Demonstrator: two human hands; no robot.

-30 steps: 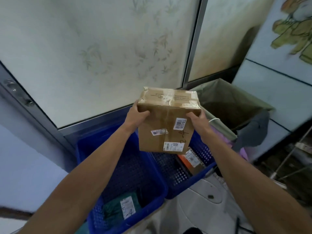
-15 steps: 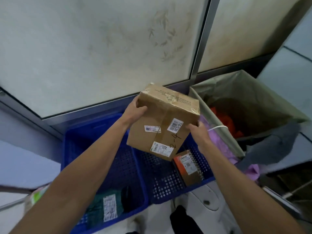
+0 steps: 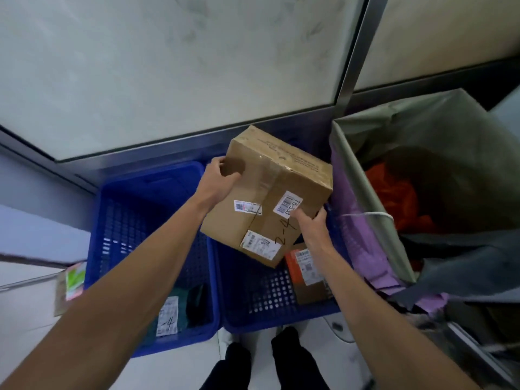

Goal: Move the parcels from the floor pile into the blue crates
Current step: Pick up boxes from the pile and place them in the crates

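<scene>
A brown cardboard parcel (image 3: pixel 270 190) with white labels and "2-4" written on it hangs tilted over the right blue crate (image 3: pixel 270 305). My left hand (image 3: pixel 218 175) grips its upper left edge. Its lower right edge is held by my right hand (image 3: pixel 311 223). Under the parcel, in the right crate, lies a small orange-and-brown parcel (image 3: pixel 306 271). The left blue crate (image 3: pixel 123 215) holds a dark green bagged parcel (image 3: pixel 174 313) with a white label near its front wall.
Frosted glass panels on a metal frame (image 3: pixel 351 52) stand right behind the crates. A grey-green bin bag (image 3: pixel 422 153) holding orange and purple items stands to the right. A small carton (image 3: pixel 70 285) lies left of the left crate. My feet (image 3: pixel 264 358) are in front.
The parcel has come down and tipped further, from chest height to just above the right crate. My view has dropped toward the floor and crates.
</scene>
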